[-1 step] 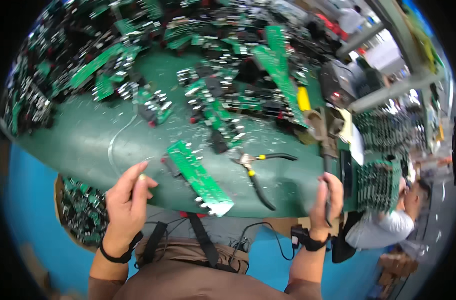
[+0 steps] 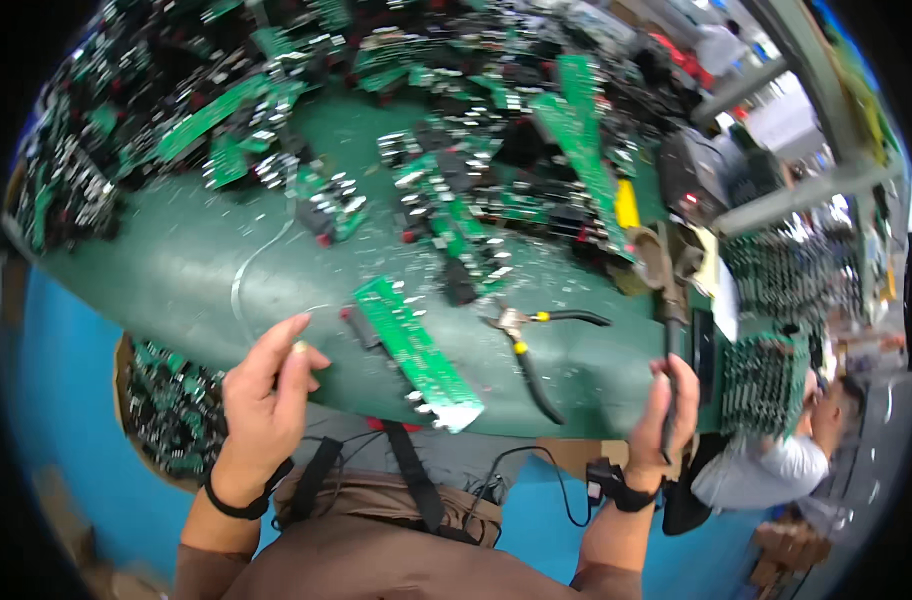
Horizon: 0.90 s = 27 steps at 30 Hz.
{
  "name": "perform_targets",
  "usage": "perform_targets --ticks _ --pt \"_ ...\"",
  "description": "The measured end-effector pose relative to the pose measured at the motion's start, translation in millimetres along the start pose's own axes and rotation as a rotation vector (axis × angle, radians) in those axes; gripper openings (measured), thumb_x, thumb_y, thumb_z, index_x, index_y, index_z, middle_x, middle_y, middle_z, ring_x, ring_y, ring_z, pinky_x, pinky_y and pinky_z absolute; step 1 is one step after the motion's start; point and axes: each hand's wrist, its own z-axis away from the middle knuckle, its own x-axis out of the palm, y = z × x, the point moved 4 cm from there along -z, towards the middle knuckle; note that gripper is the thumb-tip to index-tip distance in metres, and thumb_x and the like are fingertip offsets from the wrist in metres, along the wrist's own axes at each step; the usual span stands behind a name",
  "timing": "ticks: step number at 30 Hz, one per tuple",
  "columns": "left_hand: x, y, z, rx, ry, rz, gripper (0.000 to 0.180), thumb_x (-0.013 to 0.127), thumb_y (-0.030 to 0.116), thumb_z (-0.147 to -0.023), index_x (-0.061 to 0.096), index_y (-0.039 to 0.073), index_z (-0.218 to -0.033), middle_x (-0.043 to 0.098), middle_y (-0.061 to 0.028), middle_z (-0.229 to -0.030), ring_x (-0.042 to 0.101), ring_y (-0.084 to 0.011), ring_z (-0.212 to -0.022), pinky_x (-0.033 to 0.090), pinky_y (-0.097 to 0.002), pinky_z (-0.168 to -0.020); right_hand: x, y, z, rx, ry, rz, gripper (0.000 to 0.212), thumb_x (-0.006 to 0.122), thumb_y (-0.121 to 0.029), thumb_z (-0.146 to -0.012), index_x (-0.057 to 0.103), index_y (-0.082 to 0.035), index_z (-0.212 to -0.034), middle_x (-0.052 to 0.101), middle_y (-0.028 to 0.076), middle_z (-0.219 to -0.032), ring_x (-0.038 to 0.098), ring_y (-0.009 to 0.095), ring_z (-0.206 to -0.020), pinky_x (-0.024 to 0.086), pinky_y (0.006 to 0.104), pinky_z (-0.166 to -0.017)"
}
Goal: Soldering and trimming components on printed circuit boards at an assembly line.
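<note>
My left hand (image 2: 266,400) is closed in a loose pinch at the near edge of the table. A thin pale wire (image 2: 238,285), which looks like solder wire, curves down to it, and a short end shows past the fingertips. Just right of these fingers lies a green circuit board (image 2: 416,345) with a dark component at its left edge. My right hand (image 2: 664,410) is wrapped round the black handle of a soldering iron (image 2: 673,335), whose far end is at a metal holder (image 2: 656,262). Between the hands lie cutting pliers (image 2: 524,350) with black and yellow handles.
Heaped circuit boards (image 2: 201,110) cover the far side of the green table (image 2: 166,265). A box of boards (image 2: 176,410) stands below on the left. Stacked boards (image 2: 766,380) and a grey powered unit (image 2: 688,170) are at right. Another person (image 2: 766,470) sits beyond.
The whole scene has shifted slightly to the right in the picture. Both hands keep the same hold, and the board and pliers lie as before.
</note>
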Motion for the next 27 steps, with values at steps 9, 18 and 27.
perform_targets --ticks 9,18,27 --pt "-5 -10 1 0.104 0.093 -0.008 0.038 0.055 -0.003 -0.083 0.053 -0.002 -0.121 0.063 -0.008 -0.068 0.059 -0.0132 -0.056 0.046 -0.0249 -0.053 52 -72 8 0.069 -0.043 -0.715 0.031 0.056 -0.026 -0.089 0.048 -0.003 -0.106 0.052 0.01 -0.079 0.05 0.018 -0.067 0.043 0.0319 -0.064" --pt "-10 -4 -9 0.121 0.093 -0.13 0.024 0.063 -0.001 -0.077 0.063 0.0 -0.101 0.06 -0.0059 -0.061 0.056 -0.0172 -0.049 0.043 -0.0277 -0.049 100 -98 -5 0.053 -0.187 -0.756 0.039 0.052 -0.044 -0.09 0.045 -0.005 -0.092 0.051 0.004 -0.062 0.047 0.014 -0.051 0.038 0.0291 -0.052" --pt "-13 0 -19 0.145 0.104 -0.172 0.028 0.065 -0.005 -0.073 0.062 -0.003 -0.101 0.057 -0.0064 -0.059 0.053 -0.0173 -0.046 0.042 -0.0274 -0.047 119 -94 -4 0.112 -0.203 -0.812 0.037 0.055 -0.041 -0.088 0.045 -0.006 -0.087 0.048 0.003 -0.06 0.046 0.013 -0.051 0.035 0.0285 -0.05"
